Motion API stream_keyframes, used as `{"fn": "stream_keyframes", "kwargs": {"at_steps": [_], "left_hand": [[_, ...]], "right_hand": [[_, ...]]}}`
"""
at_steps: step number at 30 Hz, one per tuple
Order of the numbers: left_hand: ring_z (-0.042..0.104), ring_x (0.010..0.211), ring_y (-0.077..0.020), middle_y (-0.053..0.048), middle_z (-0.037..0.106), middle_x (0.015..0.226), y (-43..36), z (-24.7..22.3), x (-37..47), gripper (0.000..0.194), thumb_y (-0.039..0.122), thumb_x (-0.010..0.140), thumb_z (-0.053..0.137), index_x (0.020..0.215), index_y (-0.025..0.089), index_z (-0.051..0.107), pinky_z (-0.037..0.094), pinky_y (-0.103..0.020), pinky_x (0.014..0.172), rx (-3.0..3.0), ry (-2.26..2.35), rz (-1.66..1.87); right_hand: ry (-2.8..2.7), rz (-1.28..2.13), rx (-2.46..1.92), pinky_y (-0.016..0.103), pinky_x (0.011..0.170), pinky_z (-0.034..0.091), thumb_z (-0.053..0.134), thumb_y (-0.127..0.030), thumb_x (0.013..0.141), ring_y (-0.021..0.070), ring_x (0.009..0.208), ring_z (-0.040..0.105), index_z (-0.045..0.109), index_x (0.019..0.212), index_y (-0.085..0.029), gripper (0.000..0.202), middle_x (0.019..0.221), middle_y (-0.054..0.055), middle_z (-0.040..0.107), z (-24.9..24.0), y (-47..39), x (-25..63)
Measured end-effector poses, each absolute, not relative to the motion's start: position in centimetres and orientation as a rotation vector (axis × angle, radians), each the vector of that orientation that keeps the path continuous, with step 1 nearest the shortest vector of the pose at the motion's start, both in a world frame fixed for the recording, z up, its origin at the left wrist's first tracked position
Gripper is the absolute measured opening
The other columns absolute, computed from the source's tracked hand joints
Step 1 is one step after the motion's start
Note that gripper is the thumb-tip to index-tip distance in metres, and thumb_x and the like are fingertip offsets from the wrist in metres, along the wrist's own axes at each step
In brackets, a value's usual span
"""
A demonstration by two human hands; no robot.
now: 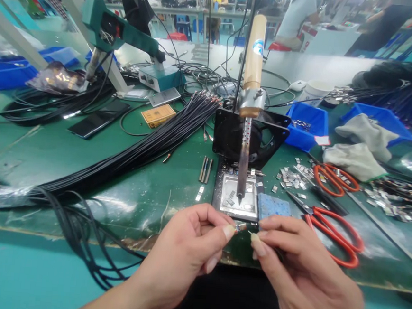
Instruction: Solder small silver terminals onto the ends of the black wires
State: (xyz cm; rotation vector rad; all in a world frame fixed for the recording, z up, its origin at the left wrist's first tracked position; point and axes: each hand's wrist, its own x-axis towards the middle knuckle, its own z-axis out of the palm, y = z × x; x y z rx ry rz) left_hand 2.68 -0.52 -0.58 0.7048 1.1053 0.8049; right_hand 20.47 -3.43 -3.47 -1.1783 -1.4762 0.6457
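My left hand (199, 244) is closed in a pinch on a small metal connector (241, 227) whose end pokes out past the fingertips. Close beside it, my right hand (297, 261) pinches a thin pale wire (250, 232); most of that wire is hidden by the fingers. Both hands are at the table's front edge. Just beyond them, a soldering iron (245, 143) with a wooden handle is mounted upright, tip down, over a square metal tray (223, 208) holding small metal pieces. A blue sponge (273, 206) lies right behind my right hand's fingers.
A black fan (225, 134) stands behind the iron. Red-handled scissors (342, 236) and loose connectors (289, 179) lie right. A thick bundle of black cables (130, 163) crosses the left side, near a phone (100, 119). Blue bins (310, 120) stand farther back; people are in the background.
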Motion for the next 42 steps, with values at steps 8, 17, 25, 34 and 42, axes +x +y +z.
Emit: {"fn": "stream_keyframes", "kwargs": {"at_steps": [8, 17, 25, 34, 42], "left_hand": [[0.032, 0.043, -0.0046, 0.008, 0.048, 0.047, -0.39, -0.57, 2.75, 0.02, 0.03, 0.089, 0.075, 0.079, 0.016, 0.065, 0.018, -0.021, 0.045, 0.696, 1.119, 0.791], [0.03, 0.043, -0.0056, 0.008, 0.046, 0.045, -0.27, -0.31, 2.96, 0.019, 0.029, 0.089, 0.074, 0.078, 0.016, 0.065, 0.017, -0.021, 0.043, 0.699, 1.146, 0.777], [0.029, 0.043, -0.006, 0.008, 0.045, 0.045, -0.11, -0.01, 2.99, 0.021, 0.031, 0.088, 0.075, 0.077, 0.016, 0.066, 0.018, -0.02, 0.043, 0.714, 1.178, 0.775], [0.029, 0.043, -0.0061, 0.008, 0.046, 0.046, -0.16, -0.01, 3.23, 0.021, 0.033, 0.085, 0.076, 0.077, 0.017, 0.064, 0.019, -0.02, 0.043, 0.702, 1.197, 0.775], [0.029, 0.042, -0.0061, 0.009, 0.044, 0.044, 0.05, 0.36, 3.45, 0.02, 0.031, 0.086, 0.075, 0.077, 0.017, 0.063, 0.018, -0.02, 0.042, 0.681, 1.197, 0.763]], "right_hand": [[-1.599, 0.541, -1.173, 0.025, 0.083, 0.062, 0.072, -0.005, 0.087, 0.0159, 0.092, 0.074, 0.073, 0.097, -0.022, 0.02, 0.104, 0.004, 0.076, -3.96, -3.33, 19.94], [-1.606, 0.486, -1.192, 0.027, 0.079, 0.065, 0.073, -0.007, 0.085, 0.0179, 0.089, 0.077, 0.074, 0.094, -0.021, 0.017, 0.103, 0.005, 0.078, -4.1, -3.24, 19.82], [-1.631, 0.489, -1.198, 0.025, 0.08, 0.065, 0.073, -0.006, 0.085, 0.0168, 0.089, 0.077, 0.074, 0.094, -0.021, 0.018, 0.102, 0.004, 0.078, -4.2, -3.22, 19.96], [-1.626, 0.487, -1.203, 0.024, 0.079, 0.065, 0.074, -0.007, 0.085, 0.0153, 0.088, 0.077, 0.074, 0.094, -0.022, 0.018, 0.101, 0.002, 0.078, -4.12, -3.17, 19.91], [-1.62, 0.504, -1.21, 0.025, 0.079, 0.065, 0.074, -0.007, 0.085, 0.0156, 0.089, 0.077, 0.074, 0.094, -0.022, 0.017, 0.101, 0.004, 0.078, -3.91, -3.18, 20.07]]}}
